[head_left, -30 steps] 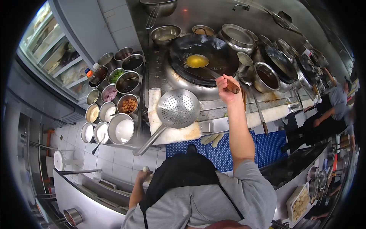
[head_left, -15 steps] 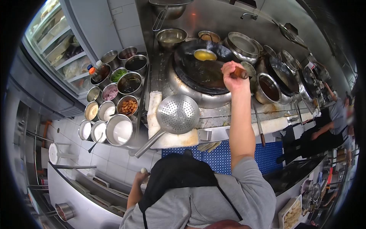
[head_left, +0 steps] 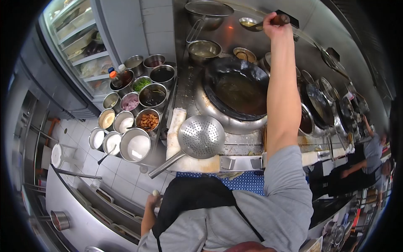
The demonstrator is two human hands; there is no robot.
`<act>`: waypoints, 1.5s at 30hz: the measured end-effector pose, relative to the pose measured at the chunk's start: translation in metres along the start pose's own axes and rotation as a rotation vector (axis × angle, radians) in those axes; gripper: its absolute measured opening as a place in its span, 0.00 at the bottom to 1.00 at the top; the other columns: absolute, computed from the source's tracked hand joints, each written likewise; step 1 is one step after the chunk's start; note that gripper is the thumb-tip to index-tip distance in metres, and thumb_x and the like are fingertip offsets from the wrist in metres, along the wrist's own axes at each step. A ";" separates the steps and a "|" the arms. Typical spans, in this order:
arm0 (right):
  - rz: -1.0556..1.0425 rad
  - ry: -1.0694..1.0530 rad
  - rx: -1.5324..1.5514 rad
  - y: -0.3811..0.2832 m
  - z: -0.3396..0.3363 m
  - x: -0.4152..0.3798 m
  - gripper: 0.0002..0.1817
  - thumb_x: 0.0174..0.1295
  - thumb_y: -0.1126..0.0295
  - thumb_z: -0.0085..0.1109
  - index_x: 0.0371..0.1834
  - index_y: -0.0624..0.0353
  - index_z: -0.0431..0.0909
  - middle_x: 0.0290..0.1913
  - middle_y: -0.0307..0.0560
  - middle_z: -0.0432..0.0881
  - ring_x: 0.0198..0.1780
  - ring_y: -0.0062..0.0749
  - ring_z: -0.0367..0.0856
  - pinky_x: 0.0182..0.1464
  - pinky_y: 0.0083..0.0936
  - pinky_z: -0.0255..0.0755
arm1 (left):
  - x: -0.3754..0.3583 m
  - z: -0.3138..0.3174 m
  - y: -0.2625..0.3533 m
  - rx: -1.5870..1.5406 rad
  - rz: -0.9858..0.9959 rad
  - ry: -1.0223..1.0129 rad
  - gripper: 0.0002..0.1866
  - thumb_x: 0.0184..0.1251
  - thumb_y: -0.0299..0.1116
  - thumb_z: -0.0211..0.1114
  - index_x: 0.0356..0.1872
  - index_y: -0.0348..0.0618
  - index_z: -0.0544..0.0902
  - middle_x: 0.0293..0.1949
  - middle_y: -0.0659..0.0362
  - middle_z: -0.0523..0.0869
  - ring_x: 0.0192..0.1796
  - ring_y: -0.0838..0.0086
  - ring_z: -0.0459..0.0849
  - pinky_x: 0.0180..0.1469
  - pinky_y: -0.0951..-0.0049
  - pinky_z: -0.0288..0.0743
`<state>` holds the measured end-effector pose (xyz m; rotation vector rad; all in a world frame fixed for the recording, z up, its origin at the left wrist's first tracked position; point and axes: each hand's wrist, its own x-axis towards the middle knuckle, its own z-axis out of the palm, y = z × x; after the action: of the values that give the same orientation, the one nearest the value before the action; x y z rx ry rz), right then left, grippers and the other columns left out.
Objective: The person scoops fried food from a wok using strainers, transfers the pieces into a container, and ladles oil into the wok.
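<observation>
My right hand is wrapped round the wooden handle of a ladle, raised toward the back wall beyond the stove. A little yellowish liquid shows in the ladle's bowl. Nearer to me sits a black wok with a dark, shallow layer of liquid in it. Low at my left side, my left hand is closed round a thing with a pale, rounded end; its kind I cannot make out. A perforated metal strainer lies on folded cloths at the stove's front edge.
Several metal pots of seasonings, including a white-filled pot, stand at the left. Metal bowls, one a steel bowl, sit behind the wok. A second wok is at the right, with other people beyond. A steel counter lies behind my left side.
My right hand has carried the ladle up from over the wok toward the back wall. The view has shifted a little. My left hand stays low, still closed.
</observation>
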<state>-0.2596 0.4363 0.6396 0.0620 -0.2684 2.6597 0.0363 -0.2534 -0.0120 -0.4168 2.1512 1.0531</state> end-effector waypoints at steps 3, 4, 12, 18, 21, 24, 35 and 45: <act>-0.069 -0.063 0.003 0.007 0.025 0.061 0.15 0.66 0.64 0.43 0.25 0.62 0.69 0.22 0.48 0.72 0.23 0.39 0.75 0.24 0.27 0.80 | -0.069 -0.011 0.056 -0.168 -0.184 0.075 0.22 0.42 0.36 0.74 0.37 0.28 0.83 0.33 0.49 0.86 0.34 0.63 0.86 0.32 0.61 0.78; -0.046 -0.070 0.011 0.012 0.031 0.078 0.15 0.66 0.65 0.43 0.25 0.62 0.68 0.22 0.48 0.73 0.23 0.38 0.75 0.24 0.27 0.80 | -0.075 -0.009 0.053 -0.175 -0.203 0.105 0.19 0.43 0.33 0.73 0.35 0.29 0.83 0.31 0.51 0.85 0.31 0.64 0.85 0.31 0.61 0.78; 0.150 0.035 -0.178 0.100 0.036 0.095 0.11 0.62 0.70 0.47 0.26 0.66 0.71 0.20 0.49 0.74 0.23 0.38 0.76 0.23 0.23 0.79 | -0.074 0.006 -0.046 -0.120 0.258 0.179 0.08 0.50 0.29 0.65 0.29 0.33 0.84 0.26 0.54 0.85 0.28 0.69 0.84 0.31 0.66 0.79; 0.061 -0.119 -1.055 0.140 -0.014 0.043 0.02 0.51 0.80 0.60 0.25 0.64 0.77 0.21 0.49 0.78 0.20 0.36 0.78 0.20 0.26 0.76 | -0.115 -0.015 0.017 -0.349 -0.014 0.196 0.09 0.52 0.30 0.63 0.31 0.34 0.85 0.27 0.54 0.86 0.27 0.69 0.84 0.31 0.66 0.77; -0.032 -0.198 -1.490 0.148 -0.043 0.035 0.01 0.51 0.79 0.60 0.26 0.64 0.79 0.20 0.48 0.79 0.19 0.36 0.78 0.20 0.30 0.74 | -0.108 -0.027 0.023 -0.413 0.061 0.070 0.10 0.51 0.30 0.63 0.30 0.33 0.84 0.27 0.55 0.86 0.27 0.70 0.84 0.31 0.67 0.76; -0.345 -0.263 -1.987 0.140 -0.072 0.007 0.17 0.52 0.75 0.60 0.46 0.67 0.74 0.19 0.48 0.79 0.18 0.32 0.78 0.22 0.29 0.72 | -0.107 -0.039 0.060 -0.483 0.120 -0.049 0.09 0.51 0.30 0.62 0.30 0.33 0.83 0.27 0.56 0.85 0.28 0.71 0.83 0.32 0.71 0.75; -0.360 0.099 -1.959 0.089 -0.133 -0.218 0.34 0.58 0.74 0.54 0.72 0.57 0.60 0.15 0.42 0.74 0.15 0.25 0.74 0.18 0.26 0.69 | -0.130 -0.055 0.240 -0.553 0.470 -0.691 0.16 0.48 0.29 0.69 0.39 0.34 0.81 0.31 0.57 0.85 0.30 0.73 0.83 0.34 0.73 0.77; -0.224 0.404 -1.813 0.030 -0.251 -0.418 0.32 0.59 0.78 0.53 0.70 0.63 0.62 0.18 0.39 0.74 0.13 0.21 0.69 0.16 0.23 0.65 | -0.102 -0.056 0.521 -1.111 0.825 -0.989 0.28 0.63 0.42 0.58 0.58 0.32 0.71 0.53 0.45 0.80 0.54 0.57 0.82 0.57 0.58 0.77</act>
<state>0.0995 0.2745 0.3513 -0.8805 -2.0802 1.2960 -0.2029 0.0231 0.3768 0.5222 0.6544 2.2427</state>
